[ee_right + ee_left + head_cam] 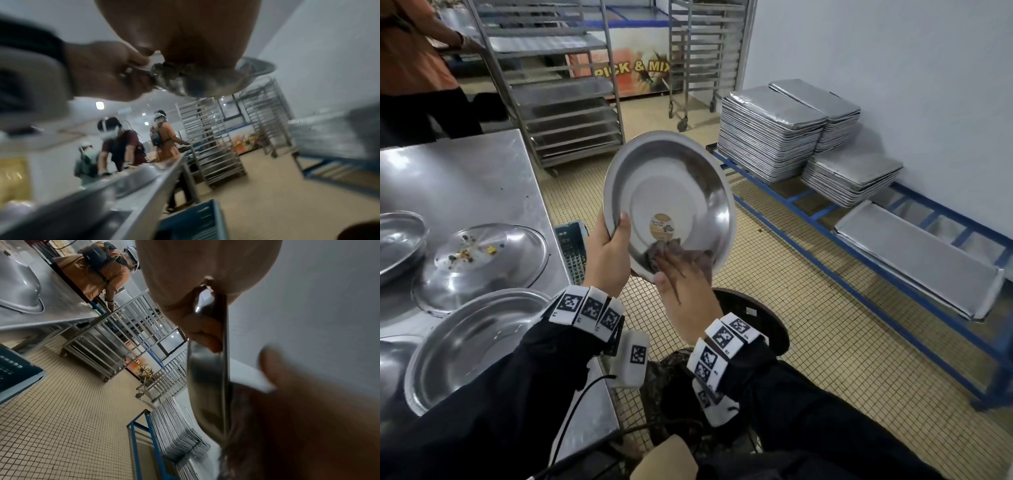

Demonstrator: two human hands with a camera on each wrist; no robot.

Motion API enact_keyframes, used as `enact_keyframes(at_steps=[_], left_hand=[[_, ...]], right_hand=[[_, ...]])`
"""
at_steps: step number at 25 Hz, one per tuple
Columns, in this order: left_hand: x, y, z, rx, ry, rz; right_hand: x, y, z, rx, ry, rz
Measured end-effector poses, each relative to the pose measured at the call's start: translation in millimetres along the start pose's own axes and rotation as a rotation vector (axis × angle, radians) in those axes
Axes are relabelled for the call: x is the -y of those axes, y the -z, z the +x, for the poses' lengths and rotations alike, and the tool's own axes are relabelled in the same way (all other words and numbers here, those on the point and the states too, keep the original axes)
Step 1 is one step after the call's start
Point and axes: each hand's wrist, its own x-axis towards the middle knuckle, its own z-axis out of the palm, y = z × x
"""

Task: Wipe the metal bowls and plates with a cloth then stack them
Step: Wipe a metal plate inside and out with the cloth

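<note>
Behind, "PICK & MIX" sign [632, 68]; left hand [607, 253] grips bowl [671, 192], right hand [685, 284] flat on cloth [671, 255].

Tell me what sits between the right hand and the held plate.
Only the cloth: the right hand presses it flat against the plate, whose rim the left hand grips. Nothing else intervenes.

Plates [482, 260] lie on the table [465, 181] at left; tray stacks [774, 133] on the rack [825, 219] at right.
</note>
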Motion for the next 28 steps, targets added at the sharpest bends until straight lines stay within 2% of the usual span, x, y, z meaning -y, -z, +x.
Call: enact_keyframes(at_steps=[1,3,6,8,10,13,16,18,21,23,25,28], left_hand=[[0.1,-2.7,-0.4,-0.006,0.002,-0.004],[-0.8,-5.4,0.3,-0.012,0.006,-0.011],[-0.9,-7.5,-2.0,0.065,0.025,0.003],[0.8,-9.7,-5.6,0.109,0.062,-0.001],[5.2,-10.6,-6.3,0.134,0.104,0.004],[13.5,-4.4,-3.0,0.185,0.208,-0.033],[15.4,5.4,0.3,0.196,0.315,-0.083],[16.9,8.1,3.3,0.188,0.309,-0.01],[17.0,0.7,-1.0,0.199,0.231,0.068],[17.3,-10.8,-12.5,0.231,0.174,0.064],[13.8,-19.9,-21.3,0.197,0.174,-0.002],[11.2,-13.5,-10.8,0.072,0.174,-0.075]], right_hand=[[8.6,-1.3,-3.4,-0.02,-0.006,0.052],[-2.1,2.1,-1.3,-0.04,-0.05,-0.066],[-57.3,18.1,10.2,0.045,-0.241,-0.314],[-82.9,32.4,17.6,-0.034,-0.326,-0.314],[-89.9,46.7,26.0,-0.197,-0.354,-0.151],[-93.7,74.2,33.8,-0.372,-0.494,0.205],[-92.9,88.8,30.7,-0.332,-0.612,0.32],[-88.4,86.9,27.2,-0.354,-0.681,0.363],[-73.6,73.0,27.2,-0.538,-0.779,0.485],[-58.3,63.2,30.3,-0.611,-0.806,0.594],[-47.4,55.2,31.4,-0.6,-0.765,0.695],[-42.1,54.3,28.6,-0.491,-0.713,0.726]])
